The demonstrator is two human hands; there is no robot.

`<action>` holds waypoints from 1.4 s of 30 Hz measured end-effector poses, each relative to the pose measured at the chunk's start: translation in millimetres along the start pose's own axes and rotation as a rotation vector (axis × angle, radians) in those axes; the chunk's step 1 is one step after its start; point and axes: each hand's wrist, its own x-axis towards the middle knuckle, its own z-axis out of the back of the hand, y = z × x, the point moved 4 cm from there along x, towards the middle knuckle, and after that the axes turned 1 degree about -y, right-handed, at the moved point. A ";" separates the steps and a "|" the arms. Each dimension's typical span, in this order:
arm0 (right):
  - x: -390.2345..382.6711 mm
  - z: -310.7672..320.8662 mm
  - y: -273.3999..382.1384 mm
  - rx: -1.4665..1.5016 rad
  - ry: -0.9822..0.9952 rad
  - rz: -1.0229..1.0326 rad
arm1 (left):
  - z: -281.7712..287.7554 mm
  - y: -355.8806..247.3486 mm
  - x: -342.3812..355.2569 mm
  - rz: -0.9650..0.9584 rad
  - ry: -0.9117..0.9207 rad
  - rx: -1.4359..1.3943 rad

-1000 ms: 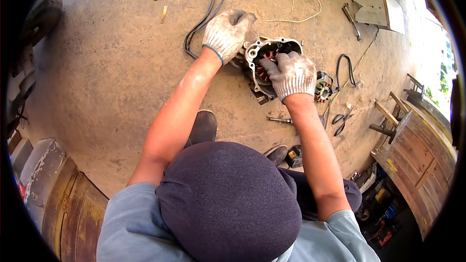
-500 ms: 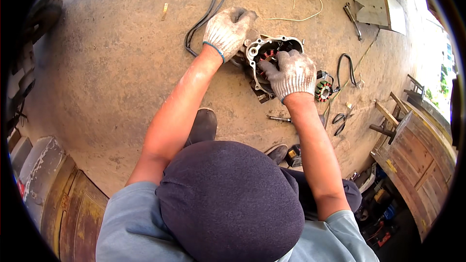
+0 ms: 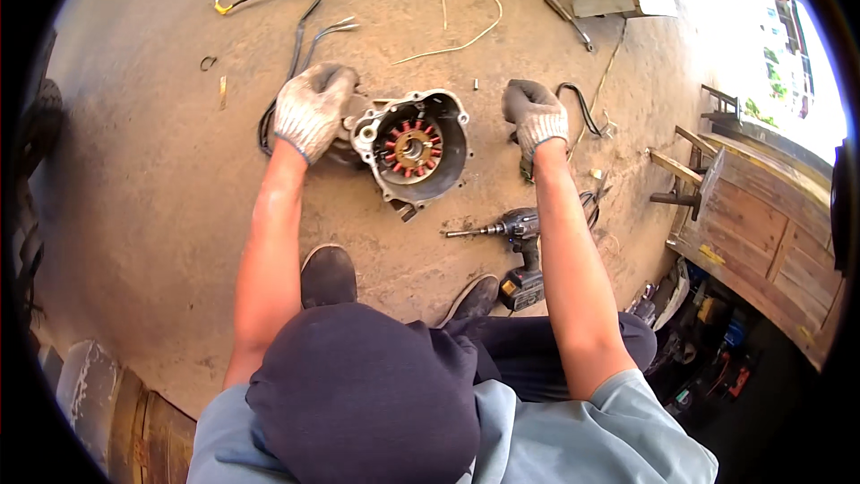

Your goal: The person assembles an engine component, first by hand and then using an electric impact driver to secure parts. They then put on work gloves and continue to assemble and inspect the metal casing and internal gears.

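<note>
A metal engine casing rests on the floor in front of me, with a ring-shaped stator of red-wound coils seated inside. My left hand, in a dirty white knit glove, is closed on the casing's left side; its fingertips are partly hidden. To the right of the casing, apart from it, my gloved right hand has curled fingers, and what they hold, if anything, is hidden. Beneath that wrist a bit of a dark part shows. Between the casing and my right hand appears a small metal pin.
A cordless driver with a long bit lies near my right shoe. Black cable runs past my left hand, and a thin pale wire lies beyond. A ratchet-like tool and wooden bench are at the right.
My right hand has come out of the casing and moved right, leaving the stator uncovered. The left hand stays at the casing. The view has shifted, showing the whole driver.
</note>
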 end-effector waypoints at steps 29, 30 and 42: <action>-116.9 -69.4 79.5 -0.868 0.119 0.982 | 22.9 11.8 -24.8 -0.482 -0.046 0.056; -115.7 -71.1 77.5 -0.903 0.107 0.960 | 21.7 6.0 -27.0 -0.477 -0.054 0.066; -108.8 -73.8 66.2 -0.574 0.109 0.928 | 21.2 6.9 -24.5 -0.640 -0.121 0.345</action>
